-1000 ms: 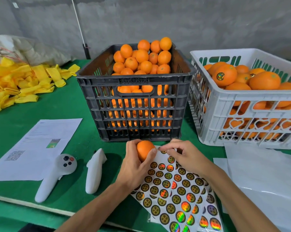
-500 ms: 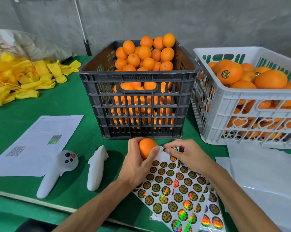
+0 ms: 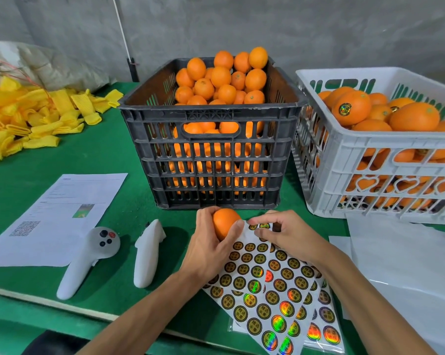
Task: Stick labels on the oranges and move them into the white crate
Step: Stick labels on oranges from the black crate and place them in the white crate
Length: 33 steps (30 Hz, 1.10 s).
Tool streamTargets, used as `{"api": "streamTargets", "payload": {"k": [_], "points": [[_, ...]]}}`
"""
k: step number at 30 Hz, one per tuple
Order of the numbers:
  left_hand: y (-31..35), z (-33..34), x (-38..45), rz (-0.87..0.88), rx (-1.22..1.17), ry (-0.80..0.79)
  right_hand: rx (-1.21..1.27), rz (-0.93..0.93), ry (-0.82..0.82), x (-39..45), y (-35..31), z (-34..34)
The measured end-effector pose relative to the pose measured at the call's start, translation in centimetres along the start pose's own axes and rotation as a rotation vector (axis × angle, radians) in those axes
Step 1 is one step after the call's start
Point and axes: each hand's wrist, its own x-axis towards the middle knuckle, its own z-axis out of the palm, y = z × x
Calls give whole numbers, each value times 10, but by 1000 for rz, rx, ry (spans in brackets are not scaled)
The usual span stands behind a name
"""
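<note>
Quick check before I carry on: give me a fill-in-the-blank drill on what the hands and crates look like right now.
1. The left hand grips one ____.
2. The right hand pinches at the top of the ____ sheet.
3. The labelled orange lies in the ____ crate.
4. The black crate stands to the ____ of that one.

Missing words: orange; sticker; white; left

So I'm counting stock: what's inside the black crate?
The black crate holds unlabelled-looking oranges, heaped above its rim at the back and showing through the slats. The bottom layers and the total count are hidden by the walls and the fruit on top.
</note>
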Motion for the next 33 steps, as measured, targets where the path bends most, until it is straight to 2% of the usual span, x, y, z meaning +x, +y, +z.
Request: {"api": "streamTargets", "payload": {"k": [9,17,26,33], "points": [[1,0,0,6,14,-5,-26,-37,124,1,1,4],[2,-1,-1,6,7,-4,129,84,9,0,3,1],[3,0,-1,13,10,-3,-24,-19,35,1,2,3],[2,0,-1,32,-1,-10,-20,-42,94,0,-3,7]]}}
